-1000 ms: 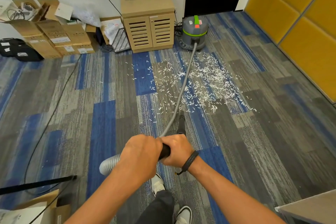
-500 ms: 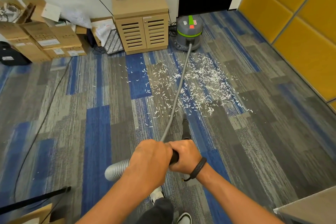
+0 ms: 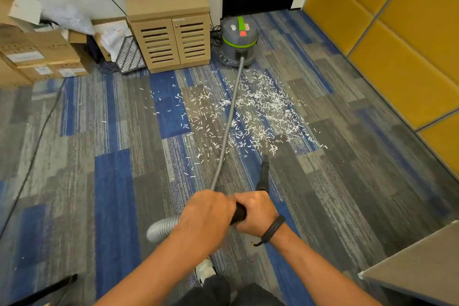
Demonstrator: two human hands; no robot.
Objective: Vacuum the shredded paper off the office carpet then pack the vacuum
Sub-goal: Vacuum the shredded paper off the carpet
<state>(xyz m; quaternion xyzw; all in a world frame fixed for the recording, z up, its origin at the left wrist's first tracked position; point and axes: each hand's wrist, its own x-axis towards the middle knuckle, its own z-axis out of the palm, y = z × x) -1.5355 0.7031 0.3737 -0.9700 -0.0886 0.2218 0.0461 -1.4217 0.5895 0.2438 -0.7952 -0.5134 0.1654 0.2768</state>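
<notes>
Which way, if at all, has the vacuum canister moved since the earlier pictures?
No. The vacuum canister still stands close beside the wooden cabinet, on its right.

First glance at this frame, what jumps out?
The white shredded paper scattered over the striped blue and grey carpet at centre, with the grey hose running through it back to the grey and green vacuum beside the wooden cabinet. Up close, the left hand and right hand both grip the hose handle, its black nozzle just short of the paper.

An office: carpet tiles [image 3: 111, 194], padded wall panels [image 3: 397, 45], stacked cartons [image 3: 37, 54].
</notes>
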